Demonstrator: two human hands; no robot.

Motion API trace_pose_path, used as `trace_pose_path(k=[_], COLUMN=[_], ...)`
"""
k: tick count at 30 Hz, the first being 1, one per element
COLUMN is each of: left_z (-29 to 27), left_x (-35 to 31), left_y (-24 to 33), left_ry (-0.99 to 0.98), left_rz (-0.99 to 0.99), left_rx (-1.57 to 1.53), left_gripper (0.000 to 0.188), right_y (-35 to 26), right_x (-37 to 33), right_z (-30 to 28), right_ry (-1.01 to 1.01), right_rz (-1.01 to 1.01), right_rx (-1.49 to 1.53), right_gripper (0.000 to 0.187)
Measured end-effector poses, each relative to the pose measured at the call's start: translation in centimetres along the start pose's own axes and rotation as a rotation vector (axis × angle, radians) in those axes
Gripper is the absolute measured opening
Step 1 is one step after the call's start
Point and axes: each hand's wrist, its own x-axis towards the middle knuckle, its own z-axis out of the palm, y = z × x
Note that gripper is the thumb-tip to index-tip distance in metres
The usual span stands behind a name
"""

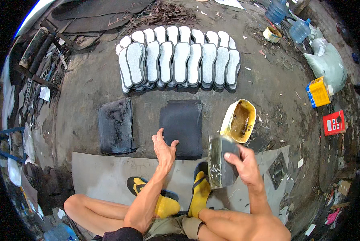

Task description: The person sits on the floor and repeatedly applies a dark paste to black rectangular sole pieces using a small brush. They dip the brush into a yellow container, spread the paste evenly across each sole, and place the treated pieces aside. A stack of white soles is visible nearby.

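A stack of thin black rectangular sheets point(182, 124) lies on the floor in front of me. At its left edge is my left hand point(164, 149), fingers spread, thumb and forefinger at the stack's side; it holds nothing. My right hand point(246, 164) is closed on a dark grey rectangular slab point(222, 170), thumb on its upper face, fingers hidden underneath. A shiny, wet-looking olive coating covers the slab's left side. Just beyond that slab stands a yellowish cut-open tub point(225, 123) with brownish, glue-like residue inside. Another pile of black sheets point(115, 125), with stained tops, sits to the left.
Rows of light-grey shoe soles with dark edges point(180, 64) are piled at the far middle. On the right lie a yellow container point(317, 92), a red box point(333, 123) and a white sack point(328, 66). A grey sheet point(103, 170) lies beneath my feet.
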Motion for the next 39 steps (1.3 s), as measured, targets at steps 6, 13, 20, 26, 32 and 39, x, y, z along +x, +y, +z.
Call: trace_pose_path(k=[6, 13, 20, 26, 32, 39], left_z=[1.0, 2.1, 1.4, 1.5, 1.2, -0.8], left_x=[-1.6, -0.1, 0.2, -0.2, 1.0, 0.0], left_y=[-1.5, 0.4, 0.3, -0.1, 0.5, -0.4], left_ry=[0.101, 0.169, -0.076, -0.060, -0.205, -0.087], left_rz=[0.135, -0.189, -0.110, 0.096, -0.134, -0.277], left_rx=[0.364, 0.078, 0.041, 0.119, 0.170, -0.087], left_gripper=[0.081, 0.081, 0.057, 0.068, 0.071, 0.052], right_y=[-11.1, 0.2, 9.7, 7.5, 5.3, 4.4], right_x=[6.2, 17.3, 19.7, 26.9, 26.4, 25.0], right_z=[5.2, 10.5, 8.4, 11.1, 19.7, 11.1], right_ry=[0.129, 0.229, 0.410, 0.156, -0.617, -0.052], right_rz=[-0.557, -0.448, -0.351, -0.426, -0.735, -0.564], right_rx=[-0.131, -0.388, -0.784, -0.902, -1.177, -1.124], right_gripper=[0.034, 0.029, 0.034, 0.033, 0.045, 0.042])
